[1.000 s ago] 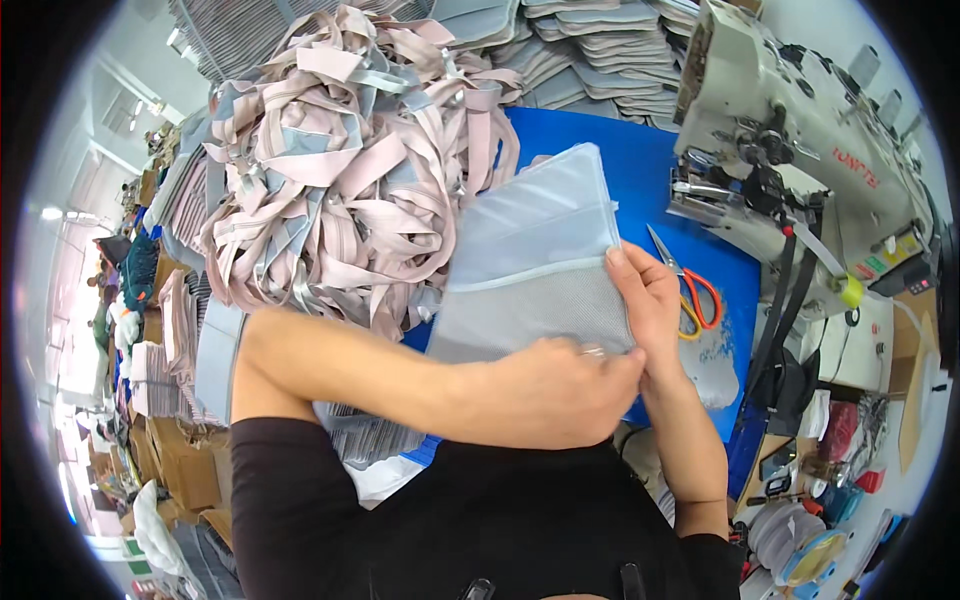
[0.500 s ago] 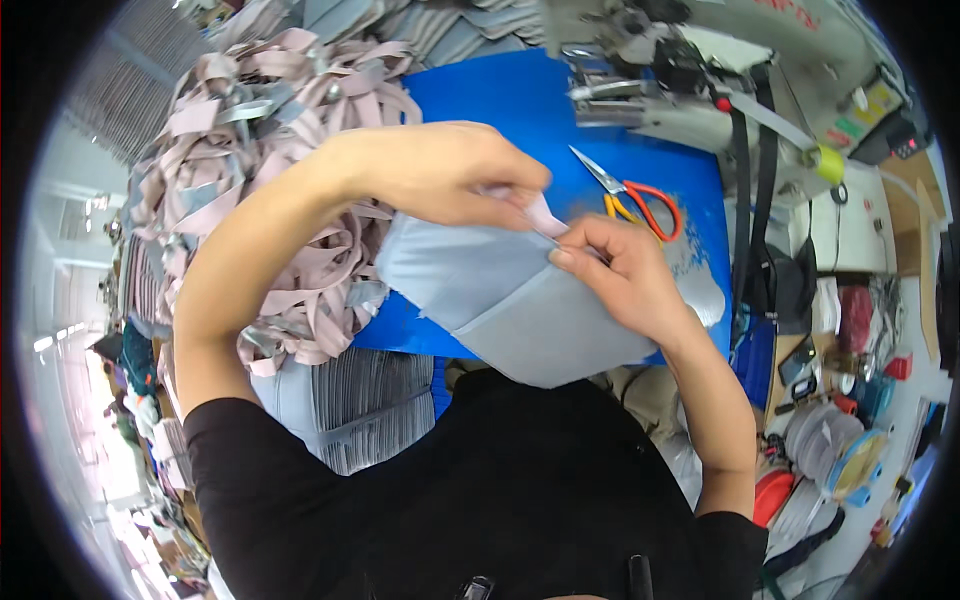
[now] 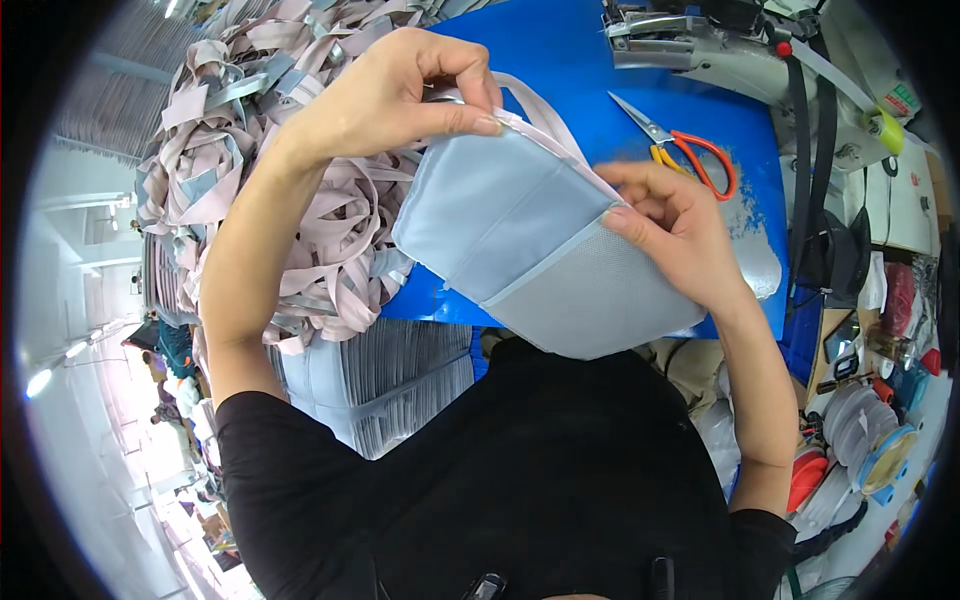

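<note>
Between my hands hangs a light blue-grey fabric panel [image 3: 510, 215], part smooth cloth and part grey mesh, with a seam across it. A pale pink strip [image 3: 545, 115] runs along its upper edge and loops up behind. At the edge's upper left corner, my left hand [image 3: 425, 90] pinches the panel between thumb and fingers. Farther right on the same edge, my right hand [image 3: 675, 215] grips it, thumb on the front near the mesh; its fingertips are partly hidden behind the cloth.
Scissors [image 3: 700, 150] with orange handles lie open on the blue work surface [image 3: 560, 60], beside grey lint. A heap of pink and grey strips [image 3: 330, 220] covers the left side. Tied stacked panels [image 3: 390, 385] stand below it. A sewing machine [image 3: 700, 50] occupies the far right.
My hands have spread apart along the upper edge, the left moving up and left. The panel now faces me more fully, and more of the pink strip shows. The whole view has shifted slightly.
</note>
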Motion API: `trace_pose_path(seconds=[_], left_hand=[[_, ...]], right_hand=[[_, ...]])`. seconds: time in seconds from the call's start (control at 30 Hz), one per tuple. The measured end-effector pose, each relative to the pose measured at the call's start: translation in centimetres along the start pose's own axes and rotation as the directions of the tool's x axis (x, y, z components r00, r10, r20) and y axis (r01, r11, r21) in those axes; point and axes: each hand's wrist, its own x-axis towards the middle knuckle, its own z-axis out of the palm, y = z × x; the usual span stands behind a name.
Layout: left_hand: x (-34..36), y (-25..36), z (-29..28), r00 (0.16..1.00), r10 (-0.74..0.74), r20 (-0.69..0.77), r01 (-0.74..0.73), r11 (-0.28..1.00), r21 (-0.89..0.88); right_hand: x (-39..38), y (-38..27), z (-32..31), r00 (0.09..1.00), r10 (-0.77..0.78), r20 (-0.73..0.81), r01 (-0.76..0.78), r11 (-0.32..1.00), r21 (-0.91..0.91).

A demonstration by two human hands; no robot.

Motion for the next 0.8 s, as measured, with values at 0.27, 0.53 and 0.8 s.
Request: trace_pose_path(seconds=[0.27, 0.53, 0.8], left_hand=[[-0.5, 0.1, 0.2, 0.997, 0.052, -0.065, -0.048, 0.997, 0.068], [-0.6, 0.6, 0.0, 0.993, 0.053, -0.107, -0.047, 0.997, 0.061], [2.1, -0.2, -1.1, 0.987, 0.073, -0.142, -0.052, 0.987, 0.151]], right_hand=[[-0.3, -0.4, -0.1, 0.999, -0.036, 0.008, 0.036, 0.991, -0.126], [-0.4, -1.0, 0.2, 0.996, -0.088, -0.023, 0.08, 0.972, -0.222], [1.2, -1.6, 0.6, 0.994, 0.101, -0.04, -0.101, 0.995, 0.012]])
